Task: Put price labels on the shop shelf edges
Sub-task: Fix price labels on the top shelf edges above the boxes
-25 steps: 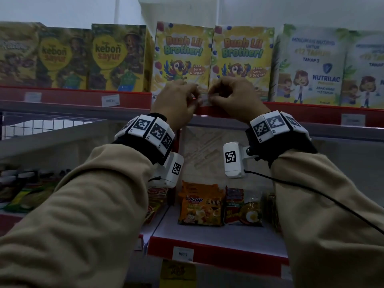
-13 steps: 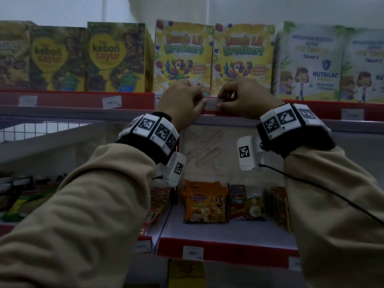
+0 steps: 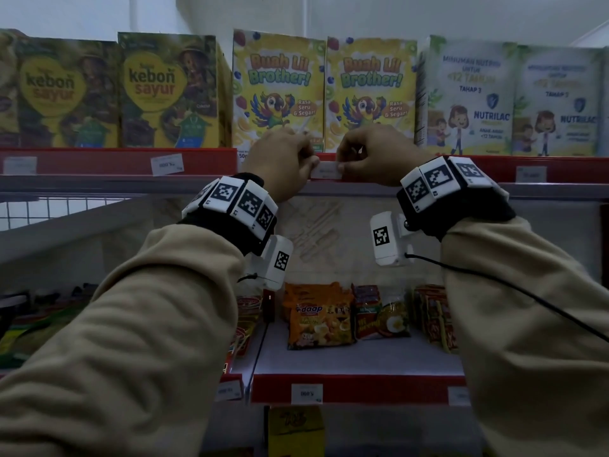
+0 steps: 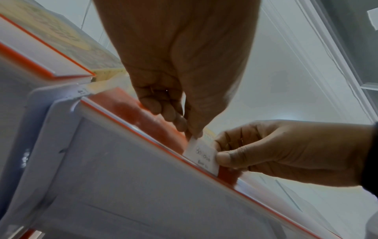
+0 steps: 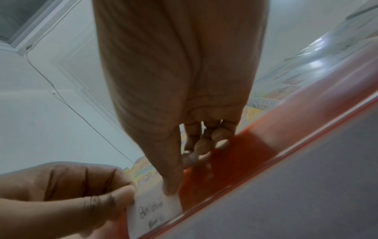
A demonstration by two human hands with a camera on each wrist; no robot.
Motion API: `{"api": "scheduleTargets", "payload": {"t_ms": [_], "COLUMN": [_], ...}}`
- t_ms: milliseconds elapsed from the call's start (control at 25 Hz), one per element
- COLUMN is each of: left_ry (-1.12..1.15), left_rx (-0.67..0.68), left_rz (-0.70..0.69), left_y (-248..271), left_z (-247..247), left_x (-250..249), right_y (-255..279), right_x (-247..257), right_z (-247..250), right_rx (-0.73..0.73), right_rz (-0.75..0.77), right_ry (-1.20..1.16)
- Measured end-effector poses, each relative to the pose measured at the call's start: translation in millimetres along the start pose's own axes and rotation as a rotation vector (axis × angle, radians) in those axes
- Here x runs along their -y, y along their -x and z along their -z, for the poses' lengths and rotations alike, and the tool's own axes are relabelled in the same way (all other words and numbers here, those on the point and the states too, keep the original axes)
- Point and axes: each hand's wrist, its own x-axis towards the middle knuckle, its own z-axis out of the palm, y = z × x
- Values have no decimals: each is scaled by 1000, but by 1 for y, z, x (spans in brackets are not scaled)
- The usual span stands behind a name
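A small white handwritten price label (image 3: 326,171) lies against the red edge strip (image 3: 461,169) of the upper shelf, under the yellow "Buah Lil Brother" boxes (image 3: 278,90). My left hand (image 3: 313,166) pinches its left end and my right hand (image 3: 342,165) pinches its right end, thumbs in front. In the left wrist view the left hand (image 4: 190,132) holds the label (image 4: 202,155) at its top corner against the red strip (image 4: 143,116). The right wrist view shows my right hand (image 5: 170,190) with its thumb on the label (image 5: 155,211).
Other white labels (image 3: 167,164) (image 3: 530,174) sit on the same red strip. Boxes fill the upper shelf from end to end. Below, noodle packets (image 3: 318,316) lie on a white shelf whose red edge carries a label (image 3: 306,394).
The two hands have drawn apart along the shelf edge, so more of the label shows between them. The label now lies flat on the red strip.
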Motion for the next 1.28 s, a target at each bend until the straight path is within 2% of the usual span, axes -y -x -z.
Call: {"api": "scheduleTargets", "payload": {"t_ms": [200,400,600,840,960,1080,1280], "left_ry": [12,36,93,-54,-133,-187,-271], "left_rx": [-5,-69,-132,-256,-225,-165,-145], "left_rz": [3,-1,24,88,90,9,11], "left_y": [-1,3,6,14,26,39,53], "left_z": [0,-3,-7,-14,-12,-6,22], "left_x": [0,0,0,-4,4,13,56], "right_y": [2,2,5,6,7,4,-24], "right_x": [1,-1,-6,-14,-13,0,51], "right_z": [0,-4,-11,-25,-34,-43,-65], "right_rx": [-23,-33,-144,-262,-357,-443,-400], "right_rz": [-24,-15,-19,30,34,40,49], "right_ry": [-7,5,-76,46,32,-58,-124]}}
